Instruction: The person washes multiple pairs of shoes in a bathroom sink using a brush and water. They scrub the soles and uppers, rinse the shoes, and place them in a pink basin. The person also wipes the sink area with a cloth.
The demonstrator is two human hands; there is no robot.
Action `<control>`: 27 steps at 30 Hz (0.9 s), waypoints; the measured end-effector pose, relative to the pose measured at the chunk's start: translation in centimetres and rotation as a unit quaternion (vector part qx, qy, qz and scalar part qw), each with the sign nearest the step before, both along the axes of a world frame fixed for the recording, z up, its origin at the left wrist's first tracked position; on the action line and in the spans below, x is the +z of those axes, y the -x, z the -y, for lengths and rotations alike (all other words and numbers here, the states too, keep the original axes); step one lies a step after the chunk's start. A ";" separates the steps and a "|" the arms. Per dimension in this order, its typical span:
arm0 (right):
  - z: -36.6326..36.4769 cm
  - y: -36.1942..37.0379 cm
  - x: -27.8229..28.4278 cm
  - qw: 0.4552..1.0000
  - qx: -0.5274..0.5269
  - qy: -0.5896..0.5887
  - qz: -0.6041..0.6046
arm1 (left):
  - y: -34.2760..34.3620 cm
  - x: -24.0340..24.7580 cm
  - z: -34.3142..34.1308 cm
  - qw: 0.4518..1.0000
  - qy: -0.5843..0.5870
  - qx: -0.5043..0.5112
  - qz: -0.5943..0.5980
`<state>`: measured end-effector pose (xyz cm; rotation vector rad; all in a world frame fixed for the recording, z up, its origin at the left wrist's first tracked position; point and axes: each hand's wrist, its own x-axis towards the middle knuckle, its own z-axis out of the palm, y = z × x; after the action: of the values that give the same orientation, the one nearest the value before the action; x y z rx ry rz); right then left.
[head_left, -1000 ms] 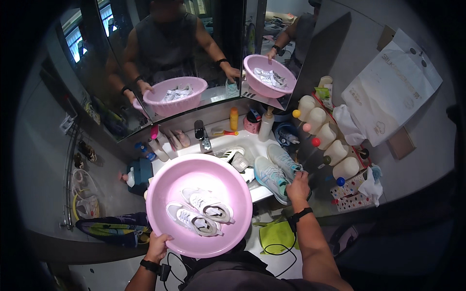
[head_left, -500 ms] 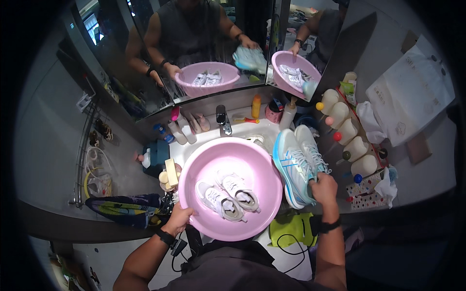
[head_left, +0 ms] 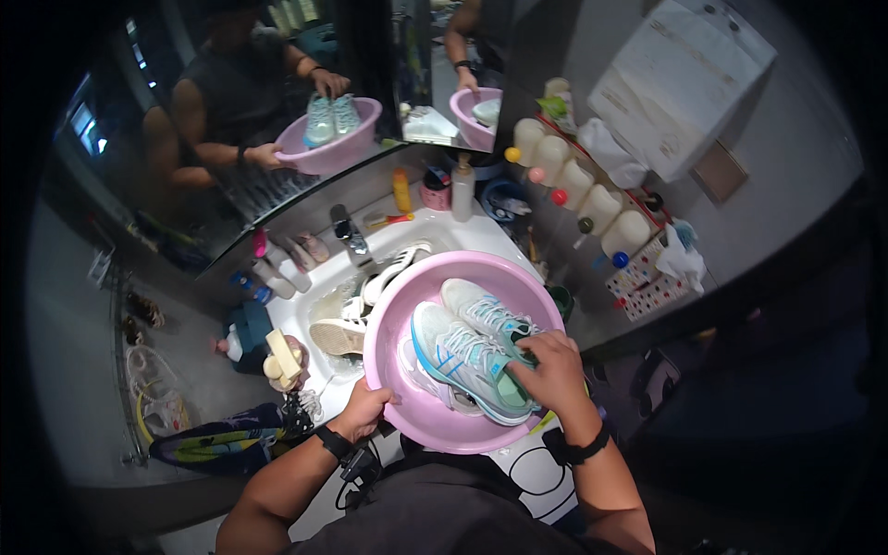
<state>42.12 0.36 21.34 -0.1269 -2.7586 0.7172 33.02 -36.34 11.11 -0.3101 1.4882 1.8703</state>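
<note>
My left hand is closed on the near left rim of a round pink basin, tilted above the front of the sink. Inside the basin lies a pair of pale grey-white sneakers with light blue stripes and soles. My right hand pinches them at the heel openings, over the basin's right side. Beneath them the white shoes show only in part. Behind the basin, more black-and-white shoes sit in the wet white sink.
A faucet rises behind the sink. Bottles, a yellow tube and a pump bottle line the back ledge. White jugs with coloured caps stand at right. Soap bars and a dark patterned cloth are at left.
My right hand has brought the blue-striped sneakers from right of the basin into it, over the white shoes. The basin now sits further right in view, showing the shoes in the sink.
</note>
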 end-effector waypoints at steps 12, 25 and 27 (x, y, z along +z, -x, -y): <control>-1.0 -27.7 -17.7 0.571 -0.380 0.717 0.124 | -1.9 -5.5 -8.3 0.948 0.013 -0.300 0.105; 1.6 -36.0 -40.5 0.506 -0.605 0.601 0.131 | 0.1 -15.0 -12.9 0.892 0.185 -0.395 0.122; 0.7 -34.8 -44.7 0.511 -0.575 0.633 0.092 | 1.6 -16.1 -10.8 0.894 0.189 -0.381 0.138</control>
<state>76.92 -0.30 -23.35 -2.0284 -0.9434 1.9081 31.44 -25.51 -4.94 -0.1257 1.4723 0.8761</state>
